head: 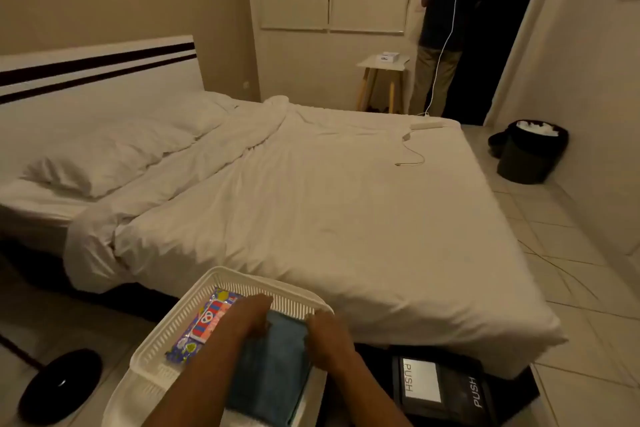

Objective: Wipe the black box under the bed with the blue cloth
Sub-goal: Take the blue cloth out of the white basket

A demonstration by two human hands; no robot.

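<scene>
A folded blue cloth (273,367) lies in a white slatted basket (162,333) at the bottom centre. My left hand (247,317) rests on the cloth's far left corner, fingers curled onto it. My right hand (327,331) grips the cloth's far right edge by the basket rim. The black box (440,385) with "PUSH" labels and a pale panel sits on the floor to the right of the basket, partly beneath the bed's near corner.
A colourful packet (204,326) lies in the basket left of the cloth. A white bed (311,191) fills the middle. A black round base (59,385) is on the floor at left, a black bin (530,152) at right. A person (446,24) stands by the far doorway.
</scene>
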